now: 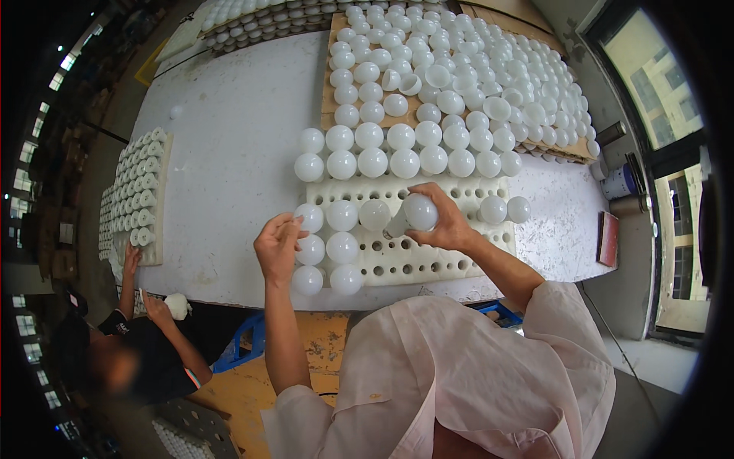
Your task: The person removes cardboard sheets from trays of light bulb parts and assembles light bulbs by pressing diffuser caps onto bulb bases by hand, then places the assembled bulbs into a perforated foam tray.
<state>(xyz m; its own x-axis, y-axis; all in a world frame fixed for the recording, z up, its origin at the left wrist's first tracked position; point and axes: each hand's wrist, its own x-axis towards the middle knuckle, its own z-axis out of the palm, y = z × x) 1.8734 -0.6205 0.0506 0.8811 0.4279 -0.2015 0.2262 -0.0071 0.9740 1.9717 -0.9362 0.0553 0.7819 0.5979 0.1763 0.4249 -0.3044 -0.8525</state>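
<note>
My right hand [445,222] grips a white round light bulb [420,212] over a white foam tray [419,257] with rows of holes. This bulb is tilted, its narrower end pointing down and left, next to another white bulb [375,215] in the tray. My left hand [279,243] hovers at the tray's left edge with its fingers loosely bent and apart, seeming to hold nothing. Its fingertips are close to a bulb [310,217] in the left column; whether they touch it I cannot tell. Full rows of bulbs stand along the tray's far side.
Many white globe covers [451,102], some open side up, crowd a cardboard sheet [330,107] at the far right. Stacked trays of bulbs [252,30] stand at the back. On the left, a co-worker's hand [132,258] reaches a tray of white parts [144,200]. A dark red object [608,239] lies by the wall.
</note>
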